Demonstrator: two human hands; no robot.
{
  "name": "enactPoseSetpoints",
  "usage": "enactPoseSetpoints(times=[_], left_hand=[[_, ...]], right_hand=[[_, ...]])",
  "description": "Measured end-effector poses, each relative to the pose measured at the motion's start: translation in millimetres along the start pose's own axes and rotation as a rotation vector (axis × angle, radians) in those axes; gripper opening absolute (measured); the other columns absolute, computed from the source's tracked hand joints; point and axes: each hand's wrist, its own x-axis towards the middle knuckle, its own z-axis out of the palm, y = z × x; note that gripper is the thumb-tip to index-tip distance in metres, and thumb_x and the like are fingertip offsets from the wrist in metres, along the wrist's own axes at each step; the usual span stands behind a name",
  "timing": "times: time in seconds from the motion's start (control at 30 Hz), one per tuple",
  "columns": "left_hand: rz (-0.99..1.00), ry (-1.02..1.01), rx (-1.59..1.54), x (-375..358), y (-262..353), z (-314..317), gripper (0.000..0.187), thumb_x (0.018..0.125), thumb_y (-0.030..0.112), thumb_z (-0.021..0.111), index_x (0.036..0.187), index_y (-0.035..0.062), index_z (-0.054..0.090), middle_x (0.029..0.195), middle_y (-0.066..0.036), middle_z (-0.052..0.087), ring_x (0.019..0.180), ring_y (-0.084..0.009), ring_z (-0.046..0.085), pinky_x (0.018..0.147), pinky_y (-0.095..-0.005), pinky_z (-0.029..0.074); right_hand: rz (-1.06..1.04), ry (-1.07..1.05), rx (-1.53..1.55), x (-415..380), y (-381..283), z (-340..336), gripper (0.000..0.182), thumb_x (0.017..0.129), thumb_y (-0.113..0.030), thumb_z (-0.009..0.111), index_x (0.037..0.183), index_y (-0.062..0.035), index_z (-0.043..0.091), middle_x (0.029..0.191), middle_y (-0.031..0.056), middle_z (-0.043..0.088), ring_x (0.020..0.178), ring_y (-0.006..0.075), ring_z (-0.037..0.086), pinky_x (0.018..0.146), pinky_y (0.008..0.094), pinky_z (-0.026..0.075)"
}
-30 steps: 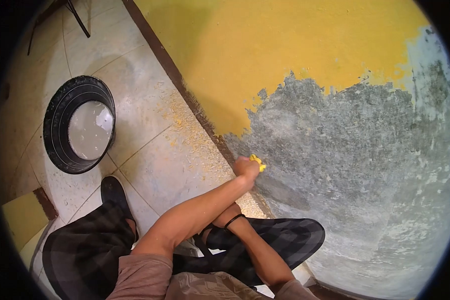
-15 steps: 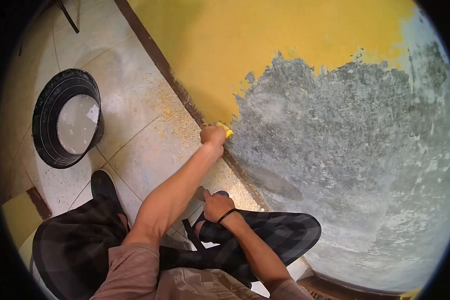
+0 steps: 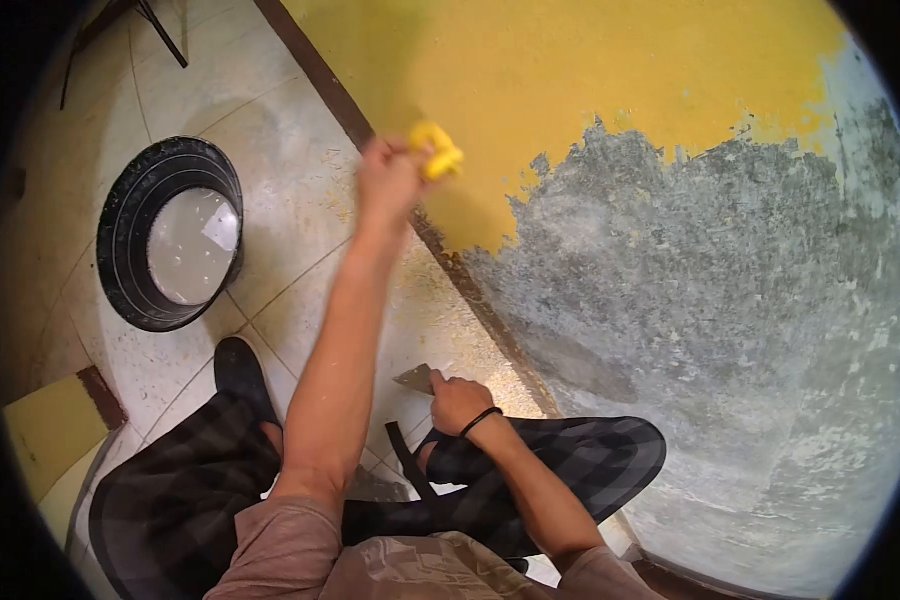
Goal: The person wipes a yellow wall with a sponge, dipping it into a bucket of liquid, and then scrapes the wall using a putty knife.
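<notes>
1. The left hand (image 3: pixel 390 185) is clutching a blurred, lumpy yellow wad (image 3: pixel 436 152) before the painted wall (image 3: pixel 570 60).
2. The right hand (image 3: pixel 460 403) is grasping a flat, angular-bladed scraper (image 3: pixel 413 378) above pale floor tiles (image 3: pixel 290 285).

**Yellow wall (image 3: pixel 570 60), grey patch (image 3: pixel 680 270)**

The yellow ends raggedly where the grey begins. Brown skirting (image 3: pixel 318 75) runs along the wall's foot; large pale tiles (image 3: pixel 280 180) cover the floor (image 3: pixel 65 210), which dims toward the left.
</notes>
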Motion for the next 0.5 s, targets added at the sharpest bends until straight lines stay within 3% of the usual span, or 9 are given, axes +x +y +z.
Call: enactPoseSetpoints(times=[0.07,0.13,0.3,0.33,0.4,0.5], left_hand=[[0.611,0.102,0.55,16,57,-47,0.016,0.077,0.012,0.069,0.088,0.003,0.06,0.077,-0.006,0.062,0.068,-0.0131,0.058,0.059,-0.0259,0.047],[0.649,0.264,0.83,-15,126,-76,0.018,0.081,0.014,0.066,0.093,0.0019,0.061,0.086,-0.008,0.064,0.076,-0.0118,0.06,0.069,-0.0256,0.049],[0.378,0.69,1.461,-49,185,-148,0.023,0.078,0.018,0.062,0.097,0.0048,0.063,0.089,-0.015,0.067,0.079,-0.0251,0.065,0.072,-0.0316,0.048],[0.375,0.683,1.456,-43,185,-167,0.023,0.078,0.018,0.062,0.097,0.0048,0.063,0.089,-0.015,0.067,0.079,-0.0251,0.065,0.072,-0.0316,0.048],[0.1,0.576,1.462,-26,176,-198,0.027,0.077,0.023,0.064,0.099,0.0068,0.064,0.095,-0.014,0.067,0.088,-0.0312,0.063,0.077,-0.0361,0.048],[0.174,0.523,1.602,-17,154,-206,0.031,0.079,0.028,0.064,0.1,0.0052,0.065,0.099,-0.017,0.066,0.09,-0.0286,0.064,0.079,-0.0371,0.048]], right_hand=[[0.032,-0.017,-0.042,1,4,-1,0.037,0.076,-0.013,0.048,0.11,0.0005,0.051,0.086,0.0244,0.063,0.084,0.0379,0.063,0.076,0.0461,0.049],[0.044,0.004,-0.036,0,4,-8,0.036,0.077,-0.013,0.047,0.11,-0.0011,0.052,0.089,0.0243,0.064,0.085,0.0387,0.062,0.076,0.0471,0.049],[0.055,0.007,-0.053,-4,-5,-20,0.038,0.076,-0.011,0.049,0.112,0.0013,0.049,0.089,0.025,0.064,0.083,0.039,0.063,0.076,0.0463,0.05],[0.063,0.007,-0.054,-5,-7,-22,0.038,0.076,-0.011,0.049,0.112,0.0013,0.049,0.089,0.025,0.064,0.083,0.039,0.063,0.076,0.0463,0.05],[0.081,-0.007,-0.072,-9,-7,-32,0.038,0.076,-0.01,0.049,0.112,0.0021,0.049,0.088,0.0254,0.064,0.084,0.0386,0.063,0.075,0.046,0.05],[0.115,0.099,-0.032,-11,8,-37,0.035,0.077,-0.011,0.048,0.11,0.0004,0.049,0.085,0.0263,0.063,0.082,0.0412,0.062,0.074,0.0481,0.048]])
